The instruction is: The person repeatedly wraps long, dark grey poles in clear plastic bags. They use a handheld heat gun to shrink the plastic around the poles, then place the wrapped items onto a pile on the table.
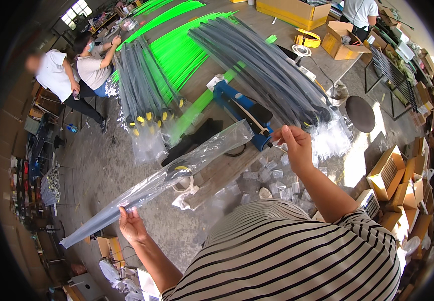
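My left hand [132, 226] grips the lower part of a long clear plastic sleeve [212, 145], its fingers closed on the film. Inside the sleeve lies a long dark item with a yellow mark; its kind is hard to make out. The sleeve slants up to the right, its far end beside a blue impulse sealer [242, 108] on the table. My right hand [297, 148] is by the sealer's near end, thumb and fingers pinched together. What the pinch holds, if anything, is too small to tell.
Long bagged dark pieces [262, 65] lie piled on the table [247, 168], with another bundle [144, 85] further left. Bright green strips [182, 55] spread behind them. Small clear packets [282, 185] litter the floor. A round stool [360, 114] stands right; two people are at left.
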Available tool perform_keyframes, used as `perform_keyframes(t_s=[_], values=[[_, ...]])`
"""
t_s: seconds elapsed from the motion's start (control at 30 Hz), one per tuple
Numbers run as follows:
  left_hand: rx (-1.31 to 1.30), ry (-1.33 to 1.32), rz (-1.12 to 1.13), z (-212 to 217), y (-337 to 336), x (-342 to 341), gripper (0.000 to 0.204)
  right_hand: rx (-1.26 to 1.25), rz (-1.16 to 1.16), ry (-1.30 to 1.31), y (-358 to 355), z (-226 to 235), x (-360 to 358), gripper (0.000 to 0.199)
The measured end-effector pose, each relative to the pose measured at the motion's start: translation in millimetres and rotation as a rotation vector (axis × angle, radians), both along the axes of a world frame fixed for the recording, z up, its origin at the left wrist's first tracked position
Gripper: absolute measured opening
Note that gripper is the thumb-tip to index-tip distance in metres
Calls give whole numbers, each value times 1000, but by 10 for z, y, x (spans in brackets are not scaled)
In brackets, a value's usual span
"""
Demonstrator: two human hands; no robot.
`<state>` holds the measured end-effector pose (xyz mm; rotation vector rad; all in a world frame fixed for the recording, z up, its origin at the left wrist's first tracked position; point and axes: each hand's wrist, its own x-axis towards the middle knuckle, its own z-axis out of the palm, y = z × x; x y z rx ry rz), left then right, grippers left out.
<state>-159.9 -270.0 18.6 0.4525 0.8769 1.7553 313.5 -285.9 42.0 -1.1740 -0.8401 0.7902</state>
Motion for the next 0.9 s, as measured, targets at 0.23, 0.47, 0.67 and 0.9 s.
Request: perform_keyframes(t_s=[0.23, 0.47, 0.67, 0.9], values=[[-48, -5, -1, -3, -9, 241, 19, 143, 42, -146, 88, 92, -235, 17], [-53, -9, -32, -35, -21, 396, 16, 50, 81, -165, 76, 172, -250, 14], [-64, 10, -45, 35, -46, 548, 13, 151, 19, -274, 58, 287, -247, 12], [-79, -10, -65, 60, -77, 572, 12, -10, -50, -140, 38, 227, -257, 14]])
